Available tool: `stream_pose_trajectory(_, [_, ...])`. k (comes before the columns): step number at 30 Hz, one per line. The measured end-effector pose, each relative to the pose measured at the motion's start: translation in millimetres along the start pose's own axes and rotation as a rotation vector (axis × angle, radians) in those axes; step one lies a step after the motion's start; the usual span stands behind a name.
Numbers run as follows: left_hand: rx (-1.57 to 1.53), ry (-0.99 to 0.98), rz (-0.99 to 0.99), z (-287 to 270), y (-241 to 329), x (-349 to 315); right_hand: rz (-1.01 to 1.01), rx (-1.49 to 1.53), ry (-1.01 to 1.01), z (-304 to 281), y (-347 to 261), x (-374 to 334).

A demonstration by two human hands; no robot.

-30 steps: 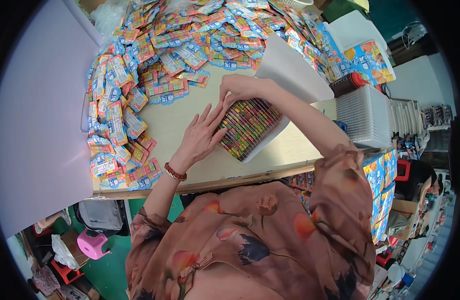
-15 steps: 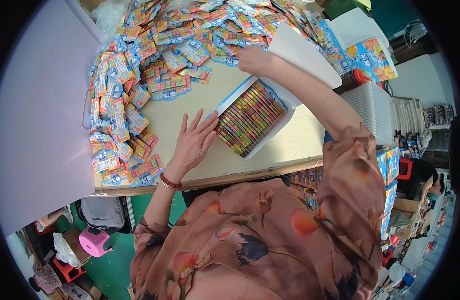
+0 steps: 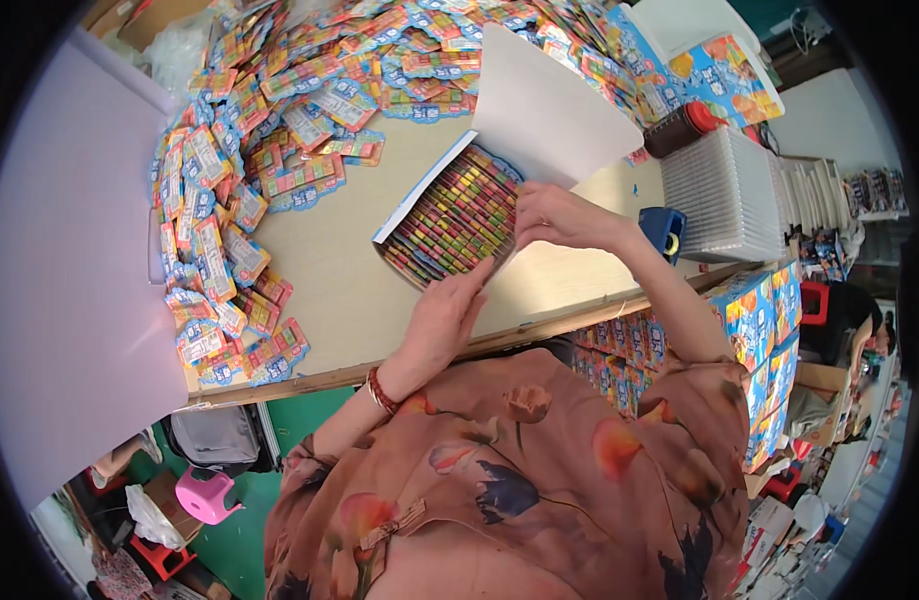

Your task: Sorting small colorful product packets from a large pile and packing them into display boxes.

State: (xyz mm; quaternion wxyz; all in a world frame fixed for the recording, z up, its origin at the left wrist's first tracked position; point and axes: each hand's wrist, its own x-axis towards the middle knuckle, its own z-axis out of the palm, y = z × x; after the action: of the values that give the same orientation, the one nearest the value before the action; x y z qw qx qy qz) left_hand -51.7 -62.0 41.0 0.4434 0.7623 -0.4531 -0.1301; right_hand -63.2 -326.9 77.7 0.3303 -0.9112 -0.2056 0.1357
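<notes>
- Pale wooden tabletop (image 3: 339, 235) fills the middle; its front edge bows with the fisheye, and black rims cut off the room's sides.
- Colourful blister packs (image 3: 304, 180) heap along the far and left sides, the far ones running out of view.
- An open white box (image 3: 426, 188) sits tilted at the table's centre, rows of packs inside; its raised lid (image 3: 554, 105) hides part of the heap.
- The left hand (image 3: 439, 320) has its forefinger extended to the box's near edge, other fingers partly hidden; whether it grips, I cannot tell.
- The right hand (image 3: 559, 215) is curled at the box's right edge; what its fingertips pinch, if anything, is hidden.
- Bare tabletop lies left of the box; a blue tape dispenser (image 3: 662, 230) stands right.
</notes>
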Motion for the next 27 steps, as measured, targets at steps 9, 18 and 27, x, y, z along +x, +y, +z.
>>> stream_pose_trajectory(9, [0.447, -0.030, 0.023, 11, -1, -12, 0.128, -0.533, 0.497, 44, -14, 1])
stream_pose_trajectory(18, [0.721, 0.106, 0.169, 28, -17, -23, 0.724, 1.097, 1.249, 172, -48, 16])
stream_pose_trajectory(27, [0.702, 0.007, 0.160, 49, 14, 20, 0.619, 0.742, 1.252, 69, 47, 6])
